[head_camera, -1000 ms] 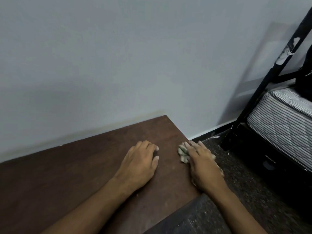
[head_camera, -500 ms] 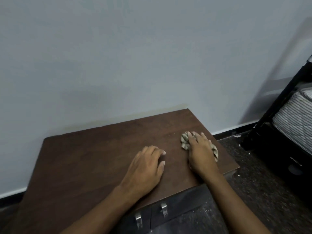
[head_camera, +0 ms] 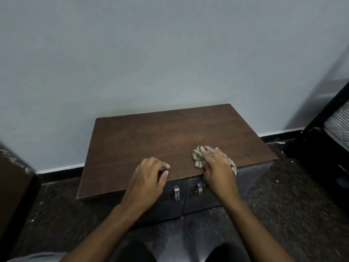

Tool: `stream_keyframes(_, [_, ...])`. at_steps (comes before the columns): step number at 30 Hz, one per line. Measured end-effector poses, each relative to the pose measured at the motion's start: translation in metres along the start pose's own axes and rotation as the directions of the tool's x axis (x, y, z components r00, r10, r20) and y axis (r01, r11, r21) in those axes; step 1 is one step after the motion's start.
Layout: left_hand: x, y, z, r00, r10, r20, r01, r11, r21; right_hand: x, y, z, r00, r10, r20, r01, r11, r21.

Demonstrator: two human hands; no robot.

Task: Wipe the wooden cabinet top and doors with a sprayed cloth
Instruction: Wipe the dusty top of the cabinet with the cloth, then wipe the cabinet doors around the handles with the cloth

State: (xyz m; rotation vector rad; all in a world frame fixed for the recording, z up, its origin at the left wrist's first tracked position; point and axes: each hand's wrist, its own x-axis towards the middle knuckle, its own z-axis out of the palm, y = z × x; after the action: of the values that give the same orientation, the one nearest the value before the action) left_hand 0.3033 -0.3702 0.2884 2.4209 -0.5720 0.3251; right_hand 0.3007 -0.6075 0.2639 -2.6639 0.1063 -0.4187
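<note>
The dark brown wooden cabinet top (head_camera: 160,135) stands against the grey wall. Below its front edge are two dark doors (head_camera: 205,197), each with a metal handle (head_camera: 176,192). My right hand (head_camera: 217,165) presses flat on a crumpled striped cloth (head_camera: 197,156) near the front right edge of the top; part of the cloth hangs over the edge. My left hand (head_camera: 149,178) rests on the front edge near the middle, fingers curled, holding nothing.
A black bed frame with a striped mattress (head_camera: 336,127) stands to the right. A dark brown piece of furniture (head_camera: 13,186) is at the left edge. The floor (head_camera: 283,205) is dark speckled stone. My knees show at the bottom.
The view has pulled back and swung left, showing the whole cabinet and its doors. My right hand with the cloth has slid from the right edge toward the front edge.
</note>
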Motion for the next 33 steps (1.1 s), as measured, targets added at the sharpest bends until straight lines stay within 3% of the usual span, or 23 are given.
stream_keyframes(3, [-0.014,0.004,-0.011,0.999,0.021,-0.028,-0.019,0.997,0.077,0.003,-0.01,0.005,0.998,0.054,-0.045,-0.053,0.998,0.016])
stream_keyframes(8, [-0.035,0.011,-0.017,0.995,0.095,-0.015,-0.087,0.953,0.292,-0.009,-0.018,0.008,0.987,-0.159,0.002,0.158,0.986,0.06])
stream_keyframes(14, [-0.04,0.015,-0.014,0.978,0.204,-0.038,-0.166,0.879,0.448,0.01,-0.011,0.008,0.989,-0.142,-0.033,0.144,0.987,0.075])
stream_keyframes(18, [-0.042,0.016,-0.006,0.976,0.179,-0.125,-0.115,0.909,0.401,-0.004,-0.018,0.01,0.983,-0.15,-0.101,0.164,0.975,0.148])
stream_keyframes(22, [-0.041,0.006,0.003,0.965,0.164,-0.204,-0.076,0.922,0.38,-0.031,-0.051,0.038,0.918,-0.38,-0.112,0.396,0.897,0.196])
stream_keyframes(27, [-0.057,-0.003,0.003,0.961,0.167,-0.219,-0.076,0.926,0.369,-0.048,-0.046,0.055,0.85,-0.485,-0.204,0.512,0.853,0.102])
stream_keyframes(30, [-0.087,-0.005,0.009,0.975,0.145,-0.166,-0.094,0.955,0.281,-0.045,0.0,0.035,0.885,-0.353,-0.303,0.392,0.917,0.077])
stream_keyframes(33, [-0.109,-0.006,0.024,0.992,-0.007,-0.127,0.013,0.999,0.047,-0.044,0.023,0.015,0.911,-0.241,-0.333,0.284,0.955,0.084])
